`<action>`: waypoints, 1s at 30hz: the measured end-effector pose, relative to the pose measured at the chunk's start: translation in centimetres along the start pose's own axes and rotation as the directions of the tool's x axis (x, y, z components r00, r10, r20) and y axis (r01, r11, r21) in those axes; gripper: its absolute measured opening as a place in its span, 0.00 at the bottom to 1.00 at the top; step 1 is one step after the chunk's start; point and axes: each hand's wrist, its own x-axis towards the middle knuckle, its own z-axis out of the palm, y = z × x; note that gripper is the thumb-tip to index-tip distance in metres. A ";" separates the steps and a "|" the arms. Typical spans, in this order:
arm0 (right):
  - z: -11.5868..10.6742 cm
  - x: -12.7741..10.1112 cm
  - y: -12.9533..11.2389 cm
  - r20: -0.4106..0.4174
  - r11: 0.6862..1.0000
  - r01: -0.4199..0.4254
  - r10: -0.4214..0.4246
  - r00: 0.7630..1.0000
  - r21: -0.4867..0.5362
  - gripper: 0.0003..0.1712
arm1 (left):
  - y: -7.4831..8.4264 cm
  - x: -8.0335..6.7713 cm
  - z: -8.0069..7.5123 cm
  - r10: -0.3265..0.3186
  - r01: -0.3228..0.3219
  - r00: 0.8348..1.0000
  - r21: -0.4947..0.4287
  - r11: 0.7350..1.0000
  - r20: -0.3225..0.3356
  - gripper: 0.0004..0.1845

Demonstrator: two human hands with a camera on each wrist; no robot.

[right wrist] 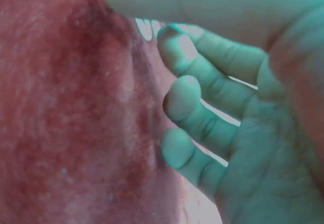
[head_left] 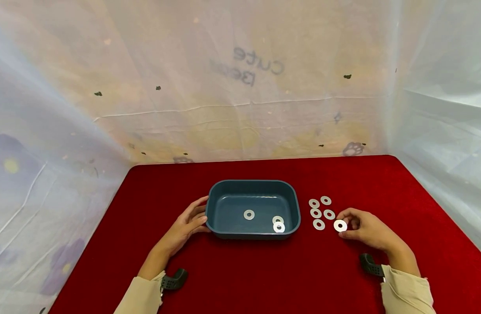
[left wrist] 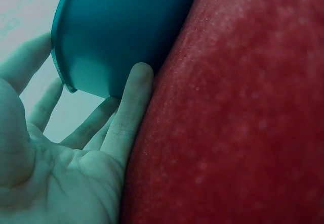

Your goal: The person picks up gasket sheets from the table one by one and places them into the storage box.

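A washer (head_left: 340, 225) sat pinched in our right hand (head_left: 366, 230); our left hand (head_left: 187, 226), fingers straight, touched the tray (head_left: 214, 205).

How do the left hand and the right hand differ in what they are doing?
The left hand rests with nearly straight fingers against the blue tray; the right hand pinches one washer with curled fingers. The left hand is beside the tray, the right hand away from it near the loose washers. Both lie on the red cloth.

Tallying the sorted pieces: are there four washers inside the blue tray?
No. The head view shows three washers in the blue tray, two of them overlapping near its right front corner.
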 end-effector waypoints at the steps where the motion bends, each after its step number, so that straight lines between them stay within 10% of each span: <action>1: -0.1 0.0 -0.1 -0.006 1.000 0.001 -0.001 1.000 0.003 0.19 | 0.0 0.0 0.0 0.001 -0.001 1.000 -0.001 1.000 0.000 0.32; 30: -0.9 -0.3 -3.7 -0.114 1.000 -0.004 0.005 0.993 0.007 0.17 | -0.3 0.1 -0.1 0.006 -0.006 1.000 -0.005 1.000 0.002 0.33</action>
